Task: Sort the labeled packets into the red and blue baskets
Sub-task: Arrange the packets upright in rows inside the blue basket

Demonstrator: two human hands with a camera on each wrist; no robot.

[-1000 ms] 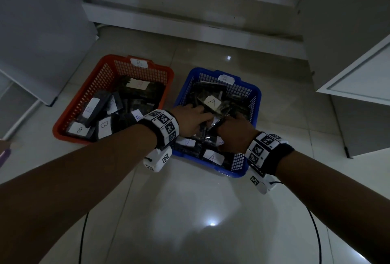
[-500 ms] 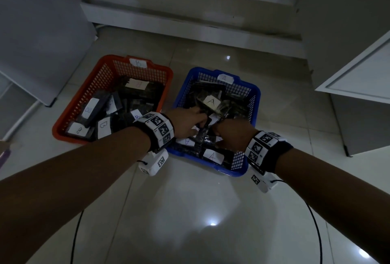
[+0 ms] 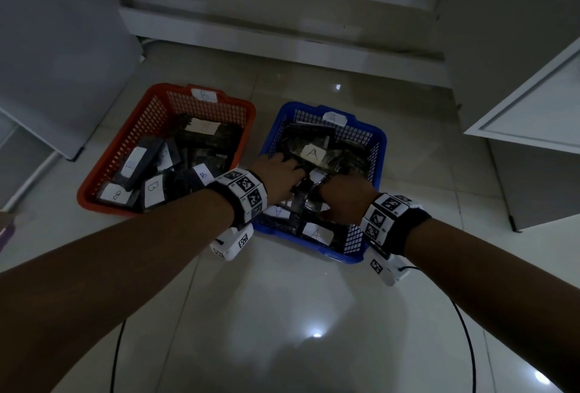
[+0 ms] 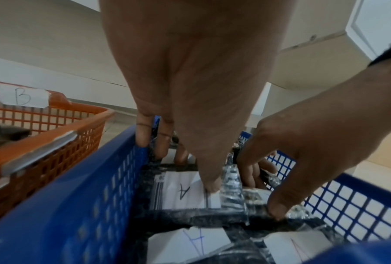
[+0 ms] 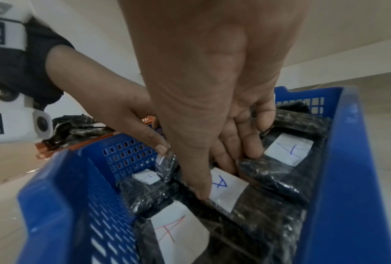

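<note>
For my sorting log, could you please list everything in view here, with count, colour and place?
red basket: one, tagged B, on the floor, left of the blue one.
blue basket: one, tagged A, on the floor, right of the red one.
B packets: several, dark with white labels, in the red basket.
A packets: several, dark with white labels, in the blue basket.
cabinet: one, white, at right.
cables: two, black, trailing over the floor.
wrist cameras: two, white, under the wrists.
left hand: in the blue basket, fingers on packets.
right hand: in the blue basket, fingers on packets.
</note>
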